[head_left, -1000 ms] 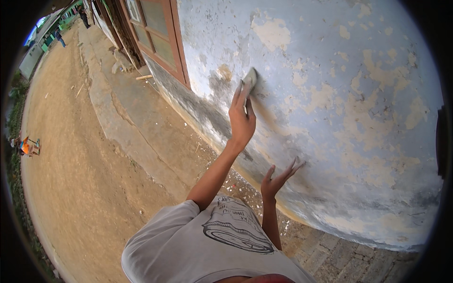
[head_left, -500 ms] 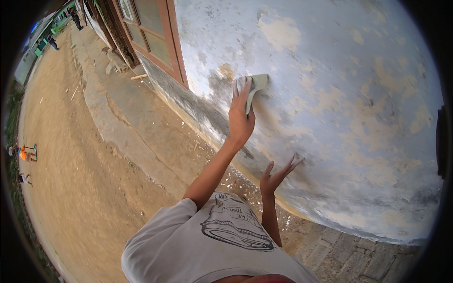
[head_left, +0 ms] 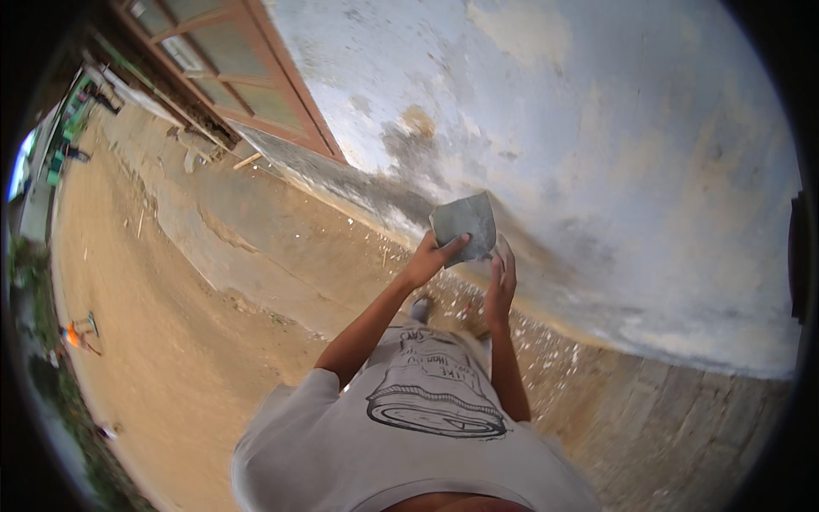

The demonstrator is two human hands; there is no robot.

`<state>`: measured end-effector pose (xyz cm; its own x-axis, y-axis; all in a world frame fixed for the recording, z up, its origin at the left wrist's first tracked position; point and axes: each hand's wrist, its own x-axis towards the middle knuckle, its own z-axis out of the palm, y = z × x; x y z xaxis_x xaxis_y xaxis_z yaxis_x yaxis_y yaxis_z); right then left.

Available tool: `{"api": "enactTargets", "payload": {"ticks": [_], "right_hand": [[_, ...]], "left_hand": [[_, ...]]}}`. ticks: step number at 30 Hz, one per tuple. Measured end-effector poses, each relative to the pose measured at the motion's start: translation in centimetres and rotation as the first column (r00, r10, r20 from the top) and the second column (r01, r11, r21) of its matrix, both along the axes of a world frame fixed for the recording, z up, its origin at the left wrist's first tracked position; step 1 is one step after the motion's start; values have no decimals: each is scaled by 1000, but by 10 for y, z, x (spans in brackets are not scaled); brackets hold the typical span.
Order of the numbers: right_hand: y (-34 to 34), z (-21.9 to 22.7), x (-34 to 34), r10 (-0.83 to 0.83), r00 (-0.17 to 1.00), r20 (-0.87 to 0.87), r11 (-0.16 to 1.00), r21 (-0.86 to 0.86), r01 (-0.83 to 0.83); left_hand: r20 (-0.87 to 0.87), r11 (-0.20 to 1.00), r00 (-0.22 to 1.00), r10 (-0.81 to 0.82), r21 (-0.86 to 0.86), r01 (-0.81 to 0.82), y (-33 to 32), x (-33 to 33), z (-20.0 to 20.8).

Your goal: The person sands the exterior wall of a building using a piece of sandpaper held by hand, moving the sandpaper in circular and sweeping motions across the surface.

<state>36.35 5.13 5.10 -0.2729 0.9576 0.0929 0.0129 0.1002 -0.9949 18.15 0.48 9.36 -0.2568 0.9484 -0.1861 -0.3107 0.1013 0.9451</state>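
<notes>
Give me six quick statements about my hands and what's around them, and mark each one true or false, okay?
1. The left hand holds a grey-green sheet. True.
2. The right hand is pressed flat against the window. False: the right hand is raised close beside the sheet.
3. The wall is pale blue with patchy, darkened areas. True.
4. The window frame is bright blue. False: the window frame is reddish brown.
5. Pale flakes lie scattered on the ground near the wall. True.
6. The shirt is plain, with no print. False: the shirt is grey with a dark drawing and lettering.
</notes>
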Motion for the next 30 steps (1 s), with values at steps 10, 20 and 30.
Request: {"api": "enactTargets", "payload": {"ticks": [10,20,30], "right_hand": [[-38,-10,18,-97,992,-86,952,-299,67],[-59,-4,50,-126,979,-158,966,-245,85],[-155,-4,52,-293,937,-191,941,-229,248]], "left_hand": [[-222,927,904,-365,-177,331,-25,-26,-44],[109,983,988,-110,-136,125,-39,11,-60],[73,974,982,-173,-136,181,-103,77,-47]]}}
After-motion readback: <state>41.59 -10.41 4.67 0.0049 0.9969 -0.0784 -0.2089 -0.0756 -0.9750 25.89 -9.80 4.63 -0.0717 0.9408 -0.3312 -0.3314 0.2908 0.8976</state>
